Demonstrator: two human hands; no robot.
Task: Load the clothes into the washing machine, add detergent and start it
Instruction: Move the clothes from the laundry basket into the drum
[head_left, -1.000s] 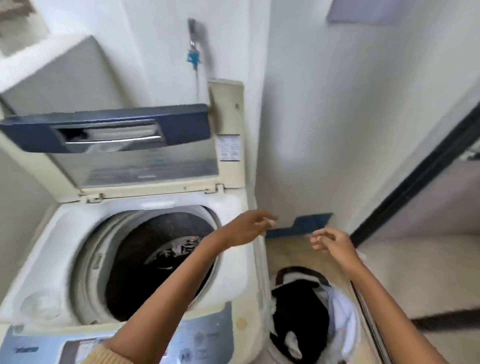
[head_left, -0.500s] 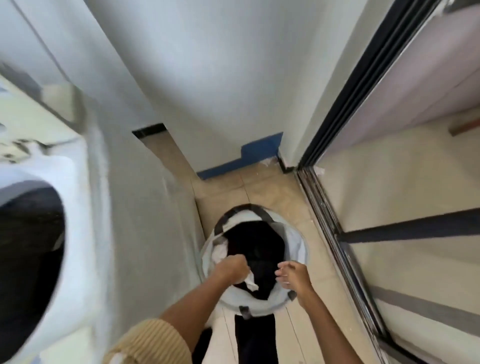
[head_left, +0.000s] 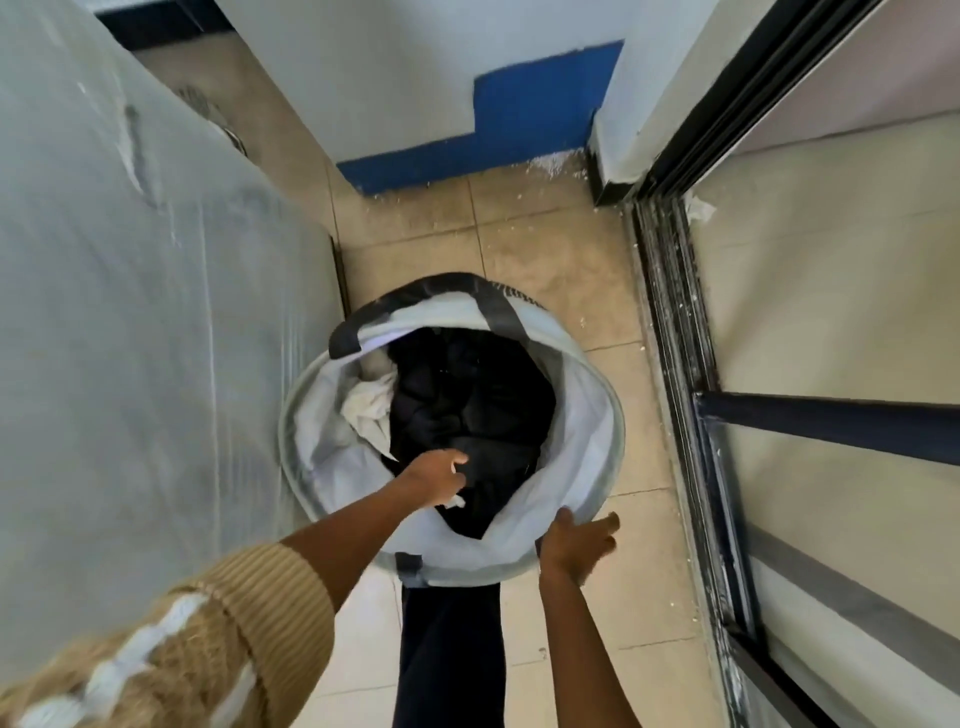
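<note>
A round white laundry basket (head_left: 597, 415) with dark handles stands on the tiled floor. It holds dark clothes (head_left: 467, 405) and a white cloth (head_left: 369, 410) on its left side. My left hand (head_left: 436, 475) reaches into the basket from the near side, its fingers curled into the clothes, and a scrap of white shows under it. My right hand (head_left: 579, 543) lies against the outside of the basket's near rim with its fingers spread. The washing machine's grey side panel (head_left: 156, 312) fills the left; its tub is out of view.
A sliding door track (head_left: 675, 364) with a dark frame runs along the right of the basket. A white wall with a blue base strip (head_left: 519, 119) closes the far end. My dark trouser leg (head_left: 452, 649) is just below the basket. The floor strip is narrow.
My view swung from the open washer down to the basket. Both hands dropped to it; my left hand is deeper in the clothes and my right hand moved out to the rim.
</note>
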